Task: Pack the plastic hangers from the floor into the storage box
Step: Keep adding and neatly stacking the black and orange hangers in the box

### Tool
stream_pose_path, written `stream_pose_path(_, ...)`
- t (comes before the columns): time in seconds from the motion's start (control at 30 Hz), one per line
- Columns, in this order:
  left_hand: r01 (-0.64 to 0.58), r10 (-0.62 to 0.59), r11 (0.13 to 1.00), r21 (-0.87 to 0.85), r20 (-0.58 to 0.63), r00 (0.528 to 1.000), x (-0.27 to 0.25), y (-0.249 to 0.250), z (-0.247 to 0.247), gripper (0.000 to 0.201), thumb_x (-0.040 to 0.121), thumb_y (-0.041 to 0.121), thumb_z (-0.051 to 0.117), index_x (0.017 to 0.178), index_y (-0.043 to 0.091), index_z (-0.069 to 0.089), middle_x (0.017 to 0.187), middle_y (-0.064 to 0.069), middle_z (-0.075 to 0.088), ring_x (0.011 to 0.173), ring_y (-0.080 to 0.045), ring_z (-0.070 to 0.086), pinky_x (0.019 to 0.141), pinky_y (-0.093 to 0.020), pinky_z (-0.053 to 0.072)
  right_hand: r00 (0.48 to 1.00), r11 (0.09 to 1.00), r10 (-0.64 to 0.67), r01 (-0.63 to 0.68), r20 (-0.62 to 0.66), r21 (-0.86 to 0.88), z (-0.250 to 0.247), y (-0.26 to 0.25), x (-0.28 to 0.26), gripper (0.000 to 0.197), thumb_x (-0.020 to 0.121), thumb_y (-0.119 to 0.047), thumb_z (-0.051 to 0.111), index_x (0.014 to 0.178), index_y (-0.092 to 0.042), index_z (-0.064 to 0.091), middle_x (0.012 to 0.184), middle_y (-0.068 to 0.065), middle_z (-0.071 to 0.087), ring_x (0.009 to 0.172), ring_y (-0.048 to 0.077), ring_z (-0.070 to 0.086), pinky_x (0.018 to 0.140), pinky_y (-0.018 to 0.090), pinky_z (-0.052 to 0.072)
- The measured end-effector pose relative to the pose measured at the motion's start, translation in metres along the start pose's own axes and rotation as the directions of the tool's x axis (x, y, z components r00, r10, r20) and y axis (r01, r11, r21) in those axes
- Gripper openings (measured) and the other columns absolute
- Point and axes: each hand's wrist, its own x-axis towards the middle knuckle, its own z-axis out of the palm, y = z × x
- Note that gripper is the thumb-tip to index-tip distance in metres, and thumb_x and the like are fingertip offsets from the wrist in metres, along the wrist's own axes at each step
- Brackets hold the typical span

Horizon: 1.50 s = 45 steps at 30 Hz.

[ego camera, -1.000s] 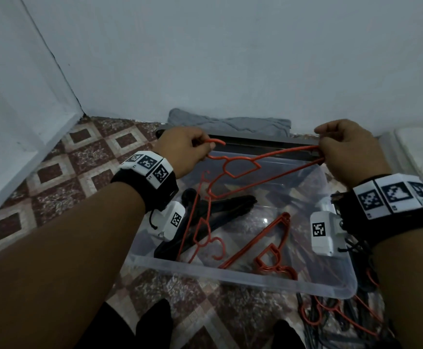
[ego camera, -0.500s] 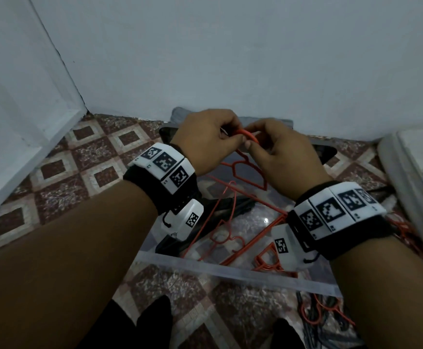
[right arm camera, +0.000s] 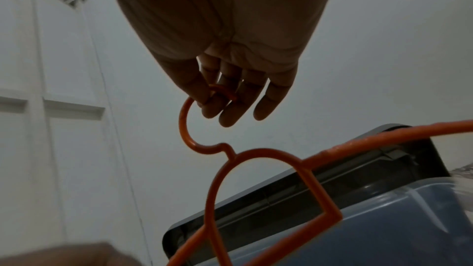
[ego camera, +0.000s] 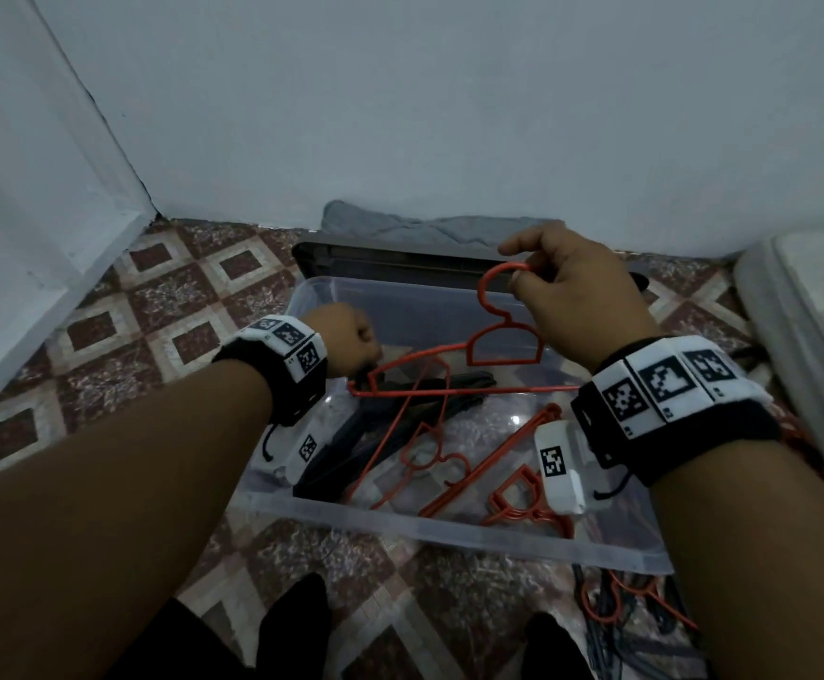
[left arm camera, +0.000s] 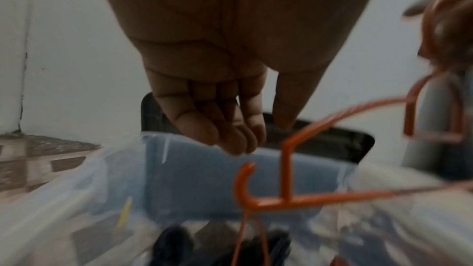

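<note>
The right hand [ego camera: 579,296] pinches the hook of an orange plastic hanger [ego camera: 503,343] between thumb and fingers [right arm camera: 231,108], holding it above the clear storage box [ego camera: 449,530]. The hanger hangs tilted, its hook uppermost near the far rim of the box and its straight bar running across the box's open top; its lower left corner ends close to the left hand [ego camera: 348,338].

In the left wrist view the left hand's fingers [left arm camera: 225,128] hang loosely bent and hold nothing, with the hanger's end hook just below and to the right of the fingertips, apart from them. From the head view the hand looks curled, just above the box's left side.

Inside the box lie more orange hangers [ego camera: 513,488] and several black hangers [ego camera: 351,449], crossing one another on the bottom. A dark lid [ego camera: 400,260] leans behind the box, with a grey cloth [ego camera: 414,228] between it and the white wall [ego camera: 449,115]. More hangers [ego camera: 630,611] lie in a heap on the patterned tile floor [ego camera: 154,306], just past the box's near right corner.
</note>
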Motion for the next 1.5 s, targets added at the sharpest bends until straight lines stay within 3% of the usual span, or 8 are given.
stream_pose_path(0.23, -0.030, -0.034, 0.947, 0.320, 0.195, 0.980, 0.082, -0.016, 0.075, 0.015, 0.087, 0.030, 0.059, 0.094, 0.019, 0.067, 0.098, -0.001, 0.066, 0.088, -0.031, 0.064, 0.081, -0.040, 0.055, 1.000, 1.000, 0.016, -0.016, -0.007, -0.012, -0.003, 0.020, 0.011, 0.027, 0.087, -0.013, 0.057, 0.104, -0.032, 0.064, 0.075, -0.012, 0.060, 0.067, 0.002, 0.056, 0.061, 0.018, 0.041)
stream_pose_path(0.4, 0.020, -0.118, 0.934, 0.357, 0.255, 0.960, 0.123, -0.015, 0.121, 0.034, 0.091, 0.032, 0.058, 0.118, 0.013, 0.065, 0.118, -0.009, 0.065, 0.106, -0.028, 0.063, 0.086, -0.032, 0.050, 0.999, 0.999, 0.041, -0.041, 0.013, -0.024, -0.003, 0.032, 0.019, 0.022, 0.088, -0.018, 0.058, 0.104, -0.030, 0.066, 0.078, -0.012, 0.062, 0.071, 0.006, 0.059, 0.065, 0.024, 0.046)
stream_pose_path(0.53, -0.001, -0.151, 0.905, 0.426, 0.323, 0.934, 0.129, -0.019, 0.148, 0.045, 0.097, 0.038, 0.053, 0.134, 0.014, 0.051, 0.127, -0.013, 0.059, 0.107, -0.030, 0.060, 0.094, -0.044, 0.051, 0.998, 0.998, 0.058, -0.058, -0.005, -0.021, -0.004, 0.041, 0.024, 0.014, 0.092, -0.026, 0.058, 0.103, -0.031, 0.066, 0.077, -0.010, 0.060, 0.069, 0.003, 0.056, 0.063, 0.021, 0.043)
stream_pose_path(0.77, -0.079, -0.130, 0.877, 0.474, 0.393, 0.910, 0.126, -0.007, 0.175, 0.057, 0.098, 0.013, 0.049, 0.151, 0.008, 0.029, 0.144, -0.019, 0.044, 0.126, -0.036, 0.049, 0.100, -0.053, 0.045, 0.991, 0.989, 0.119, -0.114, -0.054, 0.091, -0.011, 0.046, 0.026, 0.021, 0.092, -0.015, 0.056, 0.100, -0.030, 0.068, 0.077, -0.006, 0.069, 0.074, 0.010, 0.066, 0.073, 0.031, 0.056)
stream_pose_path(0.97, -0.123, 0.083, 0.979, 0.162, 0.233, 0.969, 0.117, 0.001, 0.142, 0.036, 0.095, 0.046, 0.046, 0.111, 0.021, 0.064, 0.113, -0.007, 0.067, 0.101, -0.029, 0.063, 0.093, -0.035, 0.048, 0.990, 0.982, 0.134, -0.126, -0.046, 0.144, -0.019, 0.052, 0.027, 0.026, 0.093, -0.008, 0.054, 0.100, -0.028, 0.069, 0.080, -0.007, 0.071, 0.072, 0.007, 0.068, 0.078, 0.034, 0.058)
stream_pose_path(1.13, -0.131, 0.123, 0.979, 0.155, 0.057, 0.991, 0.091, 0.008, 0.077, 0.034, 0.099, 0.036, 0.046, 0.105, 0.010, 0.067, 0.106, -0.017, 0.068, 0.096, -0.036, 0.064, 0.072, -0.028, 0.037, 0.972, 0.967, 0.151, -0.107, -0.179, 0.233, -0.031, 0.045, 0.024, 0.028, 0.088, -0.007, 0.053, 0.086, -0.030, 0.069, 0.078, -0.004, 0.072, 0.065, 0.014, 0.070, 0.064, 0.029, 0.060)
stream_pose_path(1.37, -0.127, 0.160, 0.974, 0.189, -0.170, 0.972, 0.017, 0.002, -0.029, 0.027, 0.101, 0.028, 0.042, 0.102, 0.011, 0.062, 0.099, -0.010, 0.069, 0.091, -0.030, 0.064, 0.078, -0.032, 0.049, 0.978, 0.938, 0.205, -0.187, -0.033, 0.293, -0.049, 0.045, 0.018, 0.036, 0.086, 0.002, 0.048, 0.095, -0.023, 0.073, 0.086, 0.003, 0.075, 0.079, 0.022, 0.073, 0.085, 0.044, 0.059)
stream_pose_path(1.5, -0.167, 0.089, 0.961, -0.222, -0.322, 0.942, -0.020, 0.001, -0.062, 0.025, 0.104, 0.023, 0.040, 0.089, 0.017, 0.059, 0.083, -0.003, 0.071, 0.072, -0.018, 0.069, 0.069, -0.031, 0.057, 0.984, 0.945, 0.172, -0.180, 0.050, 0.272, -0.041, 0.036, 0.014, 0.034, 0.087, 0.007, 0.048, 0.098, -0.015, 0.071, 0.093, 0.011, 0.074, 0.081, 0.022, 0.072, 0.088, 0.033, 0.057)
